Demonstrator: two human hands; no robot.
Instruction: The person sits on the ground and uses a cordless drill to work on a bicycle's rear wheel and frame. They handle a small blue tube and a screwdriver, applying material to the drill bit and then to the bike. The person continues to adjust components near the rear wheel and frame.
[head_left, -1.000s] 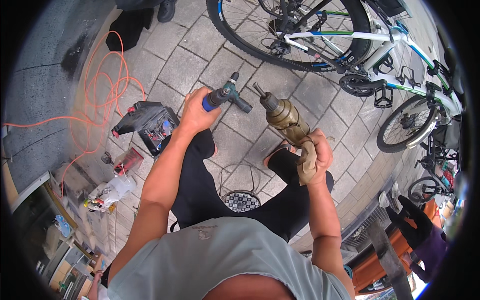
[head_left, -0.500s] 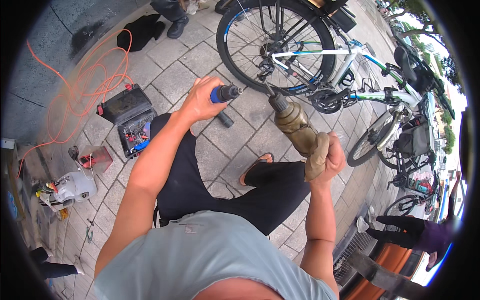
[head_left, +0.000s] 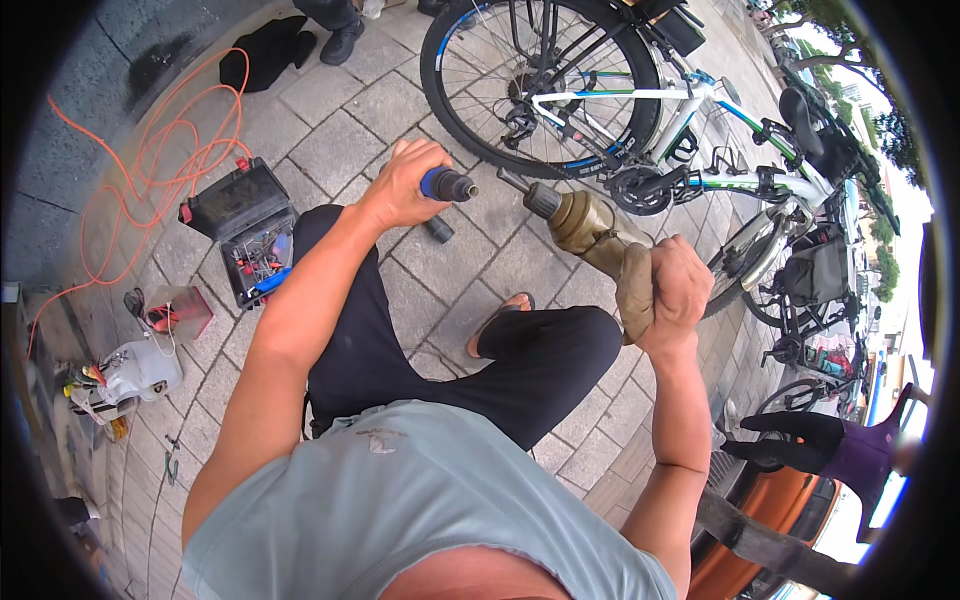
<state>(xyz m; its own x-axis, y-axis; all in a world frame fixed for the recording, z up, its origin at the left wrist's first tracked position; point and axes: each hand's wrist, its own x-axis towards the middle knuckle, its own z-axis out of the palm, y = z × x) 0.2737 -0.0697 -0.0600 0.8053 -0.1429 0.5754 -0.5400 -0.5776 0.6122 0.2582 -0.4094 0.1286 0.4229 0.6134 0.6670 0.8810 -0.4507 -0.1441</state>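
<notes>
My left hand (head_left: 408, 186) is wrapped around a blue-and-black power tool (head_left: 447, 184), its round metal-tipped nose pointing right. Below that hand shows a black cylindrical end (head_left: 438, 231); whether it belongs to the same tool is hard to tell. In my right hand (head_left: 680, 290) is an olive-brown drill (head_left: 590, 228), gripped by its handle. Its dark ribbed chuck holds a metal bit (head_left: 512, 180) that points up and left toward the tool in my left hand. The two tools are apart, both held above the paving in front of my knees.
A white bicycle (head_left: 650, 100) lies or leans ahead, its rear wheel (head_left: 540, 85) nearest. To my left are an open black toolbox (head_left: 240, 215) with small parts, a coiled orange hose (head_left: 130, 215) and a white container (head_left: 140, 370). Other people stand at far left and right.
My right hand has moved slightly right, and the drill has tilted so its bit points more to the left. The left tool's nose has turned slightly downward. The whole view has shifted a little.
</notes>
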